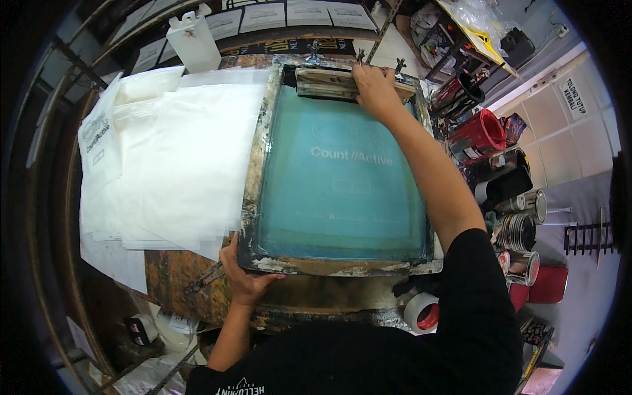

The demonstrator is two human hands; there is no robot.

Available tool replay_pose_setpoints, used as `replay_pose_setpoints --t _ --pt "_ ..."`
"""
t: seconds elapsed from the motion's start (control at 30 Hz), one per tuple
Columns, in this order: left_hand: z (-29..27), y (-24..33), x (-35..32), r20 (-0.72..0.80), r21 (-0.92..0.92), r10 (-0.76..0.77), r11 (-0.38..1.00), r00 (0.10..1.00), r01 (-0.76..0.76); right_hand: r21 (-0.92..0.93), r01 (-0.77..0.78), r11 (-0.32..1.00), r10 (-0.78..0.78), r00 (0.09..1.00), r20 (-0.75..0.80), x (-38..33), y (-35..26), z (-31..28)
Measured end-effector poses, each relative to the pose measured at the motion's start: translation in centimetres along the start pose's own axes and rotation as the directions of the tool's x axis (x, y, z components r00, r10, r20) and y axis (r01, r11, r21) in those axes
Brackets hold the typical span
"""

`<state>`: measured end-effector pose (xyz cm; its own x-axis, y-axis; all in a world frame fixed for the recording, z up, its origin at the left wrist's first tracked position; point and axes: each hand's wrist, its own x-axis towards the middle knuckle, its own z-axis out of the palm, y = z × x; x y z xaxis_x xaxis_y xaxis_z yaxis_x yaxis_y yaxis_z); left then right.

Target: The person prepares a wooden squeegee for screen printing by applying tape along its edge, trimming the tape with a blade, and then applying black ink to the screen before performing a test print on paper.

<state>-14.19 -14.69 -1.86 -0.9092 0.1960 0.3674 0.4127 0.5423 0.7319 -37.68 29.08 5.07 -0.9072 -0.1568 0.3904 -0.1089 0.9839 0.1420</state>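
The right hand (375,89) gripped the wooden squeegee (329,84) at the far end of the teal mesh printing screen (339,178); the left hand (242,273), fingers closed, held its stained frame's near corner; the ink pull seemingly about to begin, needing even pressure.

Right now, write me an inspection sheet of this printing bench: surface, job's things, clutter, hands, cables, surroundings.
Surface: worn, ink-stained table.
Job's things: screen frame with teal mesh lies flat; wooden squeegee sits at its far end; stack of white sheets lies to its left.
Clutter: tape roll at the near edge; white plastic jug at the far side.
Hands: left hand grips the frame's near left corner; right hand presses on the squeegee.
Cables: nothing seen.
Surroundings: paint cans and a red bucket on the right; printed sheets on racks beyond.
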Motion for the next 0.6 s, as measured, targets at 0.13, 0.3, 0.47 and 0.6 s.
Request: replay_pose_setpoints --t 0.13,0.3,0.47,0.6 --pt "0.1 -0.1 -0.4 -0.011 -0.062 -0.027 0.998 1.0 0.026 -0.086 -0.025 0.996 0.027 0.999 0.019 1.3 0.8 0.2" --pt "0.4 -0.3 -0.4 -0.024 -0.089 -0.028 0.996 0.999 0.026 -0.046 -0.03 0.998 0.031 0.999 0.019 0.7 0.5 0.4" --pt "0.0 0.0 -0.2 -0.011 -0.025 0.012 1.0 1.0 -0.012 -0.047 -0.024 0.999 0.025 1.0 0.01 2.2 1.6 0.4" --pt "0.2 0.0 -0.2 -0.013 -0.072 -0.023 0.997 1.0 0.022 -0.094 -0.066 0.993 0.064 0.998 -0.016 1.4 0.5 0.7"
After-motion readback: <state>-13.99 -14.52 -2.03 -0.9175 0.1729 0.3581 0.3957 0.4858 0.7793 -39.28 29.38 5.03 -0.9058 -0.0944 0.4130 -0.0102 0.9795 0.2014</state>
